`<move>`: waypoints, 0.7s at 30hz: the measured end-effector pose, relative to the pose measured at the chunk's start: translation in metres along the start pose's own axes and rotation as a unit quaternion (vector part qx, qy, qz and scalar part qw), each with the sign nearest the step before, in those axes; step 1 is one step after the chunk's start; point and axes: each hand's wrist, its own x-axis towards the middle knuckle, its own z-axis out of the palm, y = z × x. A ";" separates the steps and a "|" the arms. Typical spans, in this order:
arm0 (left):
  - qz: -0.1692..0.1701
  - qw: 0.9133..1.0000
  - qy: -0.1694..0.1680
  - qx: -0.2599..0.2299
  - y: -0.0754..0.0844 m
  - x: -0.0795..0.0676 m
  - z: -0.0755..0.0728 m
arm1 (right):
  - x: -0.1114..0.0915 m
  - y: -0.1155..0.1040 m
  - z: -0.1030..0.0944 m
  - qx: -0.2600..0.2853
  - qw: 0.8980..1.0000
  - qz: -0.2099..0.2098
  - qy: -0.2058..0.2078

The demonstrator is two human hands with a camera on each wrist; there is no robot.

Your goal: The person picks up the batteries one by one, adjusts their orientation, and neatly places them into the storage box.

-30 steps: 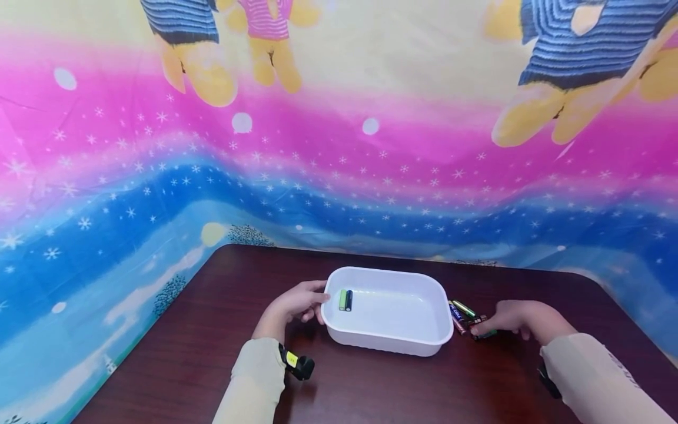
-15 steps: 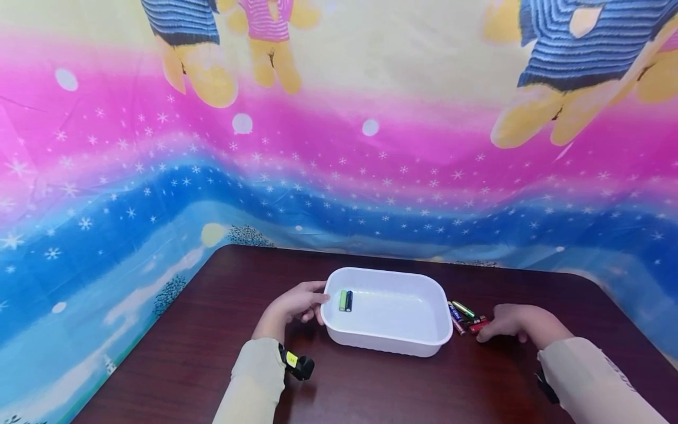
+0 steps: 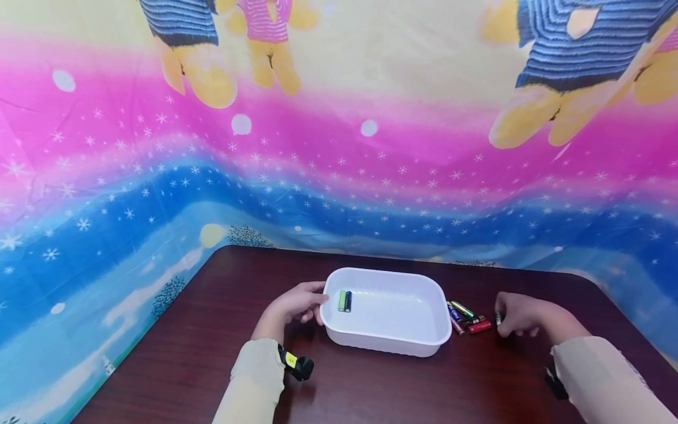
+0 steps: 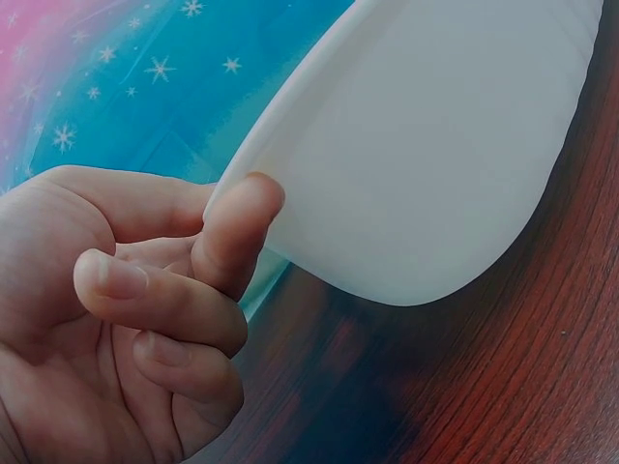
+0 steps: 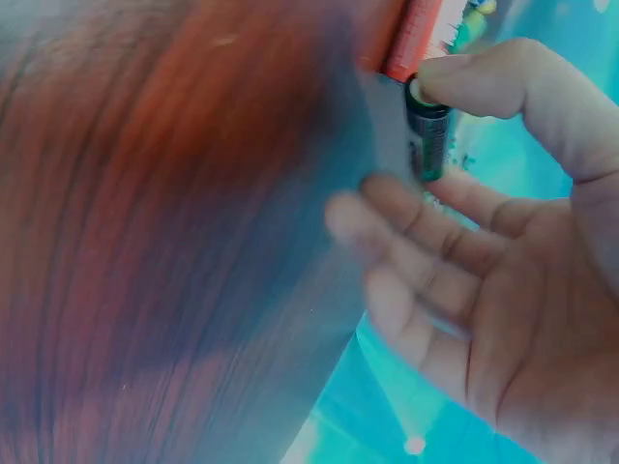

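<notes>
My left hand (image 3: 299, 303) pinches the left rim of a white plastic basin (image 3: 392, 347), thumb on the rim and fingers outside it; the left wrist view shows the index finger and thumb at the basin's wall (image 4: 416, 174). Inside the basin, a green battery (image 3: 342, 301) and a dark battery (image 3: 348, 301) lie side by side at the left end. Right of the basin, my right hand (image 3: 521, 315) pinches a dark green battery (image 5: 427, 135) by its two ends between thumb and index finger. A red battery (image 3: 480, 327) lies on the table just left of that hand.
Several more batteries lie in a loose pile against the basin's right side, among them a blue one (image 3: 454, 312) and a green one (image 3: 463, 309). The dark wood table (image 3: 371, 388) ends at a patterned cloth backdrop (image 3: 328, 176).
My right hand has picked up the dark green battery and moved slightly right, away from the pile, uncovering the red battery. The left hand and basin have stayed put.
</notes>
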 end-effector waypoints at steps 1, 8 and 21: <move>0.000 1.000 0.000 0.000 0.000 0.000 0.000 | 0.001 0.001 -0.002 0.017 1.000 -0.010 0.006; -0.002 1.000 0.001 0.003 -0.001 0.000 0.000 | 0.011 0.007 -0.009 0.173 0.980 -0.075 0.055; -0.009 1.000 0.002 -0.002 0.001 0.001 0.000 | 0.016 -0.017 -0.013 0.335 0.931 -0.142 0.037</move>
